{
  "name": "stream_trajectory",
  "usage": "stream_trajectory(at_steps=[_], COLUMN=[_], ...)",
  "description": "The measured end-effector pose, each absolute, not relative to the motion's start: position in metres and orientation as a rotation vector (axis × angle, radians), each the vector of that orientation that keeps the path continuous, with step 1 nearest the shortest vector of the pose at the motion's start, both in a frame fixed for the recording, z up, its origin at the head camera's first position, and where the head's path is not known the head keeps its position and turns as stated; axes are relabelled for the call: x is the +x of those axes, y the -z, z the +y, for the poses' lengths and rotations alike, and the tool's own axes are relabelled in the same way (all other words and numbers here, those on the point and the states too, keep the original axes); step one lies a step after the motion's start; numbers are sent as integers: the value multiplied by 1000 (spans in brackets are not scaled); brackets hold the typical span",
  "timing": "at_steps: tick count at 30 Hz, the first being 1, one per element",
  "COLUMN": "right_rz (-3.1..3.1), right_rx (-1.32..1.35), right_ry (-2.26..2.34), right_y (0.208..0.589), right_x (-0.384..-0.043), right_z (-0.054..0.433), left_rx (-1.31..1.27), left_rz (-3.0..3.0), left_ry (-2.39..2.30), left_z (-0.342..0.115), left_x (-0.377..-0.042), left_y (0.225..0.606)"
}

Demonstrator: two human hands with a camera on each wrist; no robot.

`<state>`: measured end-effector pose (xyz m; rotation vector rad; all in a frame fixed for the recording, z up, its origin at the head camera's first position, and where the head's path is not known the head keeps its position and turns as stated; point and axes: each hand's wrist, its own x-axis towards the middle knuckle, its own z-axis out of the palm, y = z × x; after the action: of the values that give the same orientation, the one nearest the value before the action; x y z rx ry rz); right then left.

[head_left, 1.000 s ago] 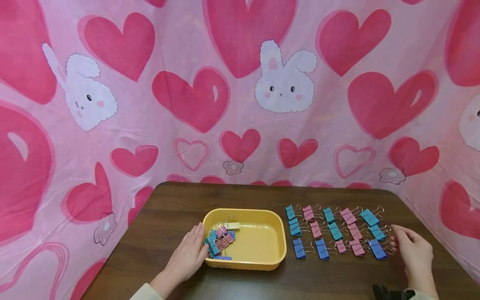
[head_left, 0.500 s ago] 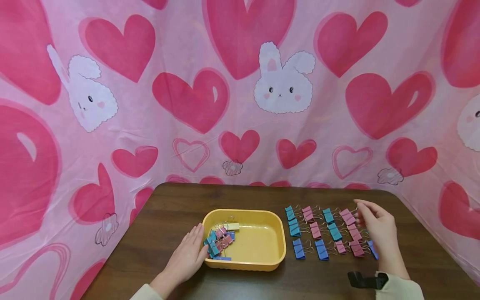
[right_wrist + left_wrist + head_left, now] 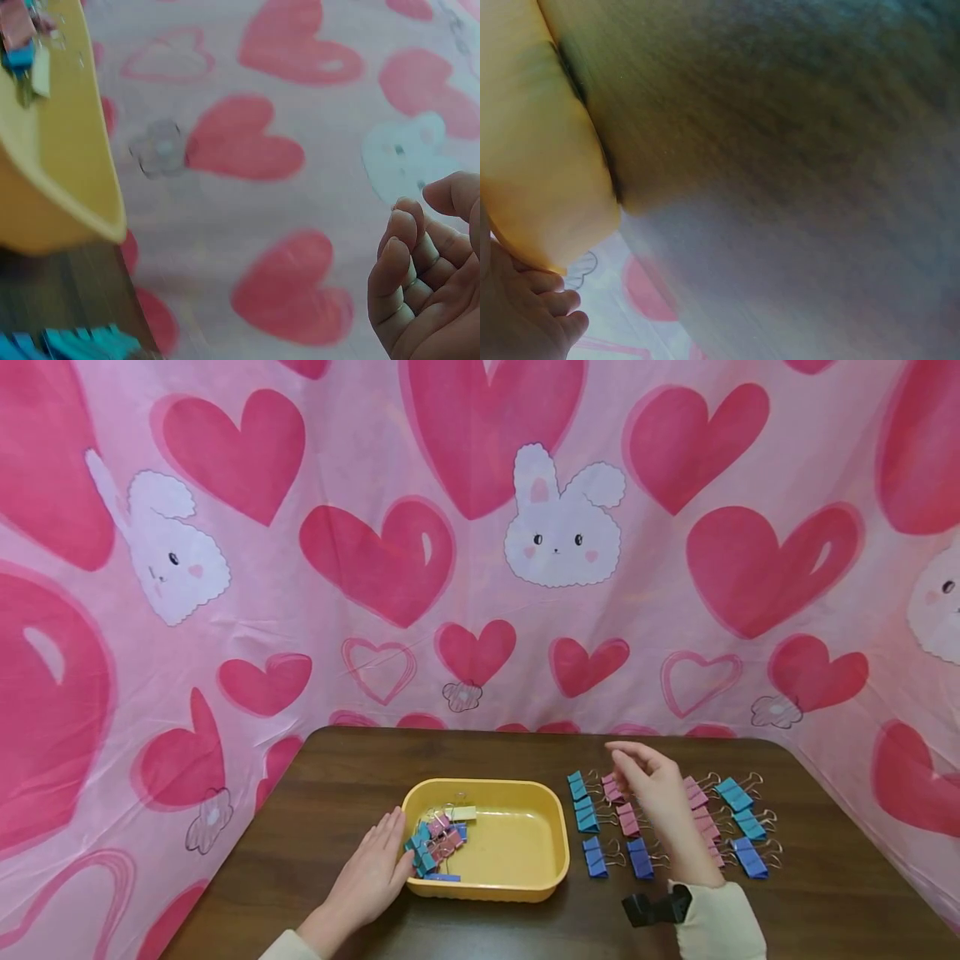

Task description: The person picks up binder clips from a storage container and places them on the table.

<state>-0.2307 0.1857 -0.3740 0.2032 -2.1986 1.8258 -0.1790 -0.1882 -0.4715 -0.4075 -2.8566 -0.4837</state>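
Observation:
A yellow plastic tray [image 3: 517, 856] stands on the table with a small heap of binder clips [image 3: 444, 841] at its left end. My left hand [image 3: 367, 870] rests against the tray's left wall, fingers straight; in the left wrist view its fingertips [image 3: 574, 324] show beside the tray [image 3: 555, 172]. Rows of teal, pink and blue binder clips [image 3: 587, 814] lie right of the tray. Above them is my right hand [image 3: 658, 797], hiding some of the middle ones. The right wrist view shows its fingers [image 3: 401, 259] loosely bent, with nothing between fingers and thumb.
A dark wooden table [image 3: 360, 760] carries everything. Behind it hangs a pink cloth [image 3: 480, 593] printed with hearts and rabbits. A black strap [image 3: 656, 906] sits at my right wrist. The rightmost clips [image 3: 750, 857] lie near the table's right side.
My right hand has swept left, from the right end of the clip rows to above their middle columns. The left hand and tray have stayed put.

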Motion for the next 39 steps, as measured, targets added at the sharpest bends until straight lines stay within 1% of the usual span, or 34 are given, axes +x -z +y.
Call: stream_trajectory(at_steps=[10,21,31,36,39], right_rz=[-2266,-2362,-2461,-2487,-2480], right_rx=[346,554,669,695,715], right_ry=[-1918,-1906,-1841,-1821,-1833], right_y=[377,386,376,382,399], right_x=[-233,-234,-213,-209,-217], right_z=[131,93,63,53,50], left_rx=[-411,-411,-414,-419,-430], left_rz=[-2854,-2846,-2835,-2832,-2826], left_ry=[484,476,478,482,478], left_z=[-189,-190,-190,-189,-189], left_x=[-178,-178,-178,-178,-178], left_y=[472,474,474,473,473])
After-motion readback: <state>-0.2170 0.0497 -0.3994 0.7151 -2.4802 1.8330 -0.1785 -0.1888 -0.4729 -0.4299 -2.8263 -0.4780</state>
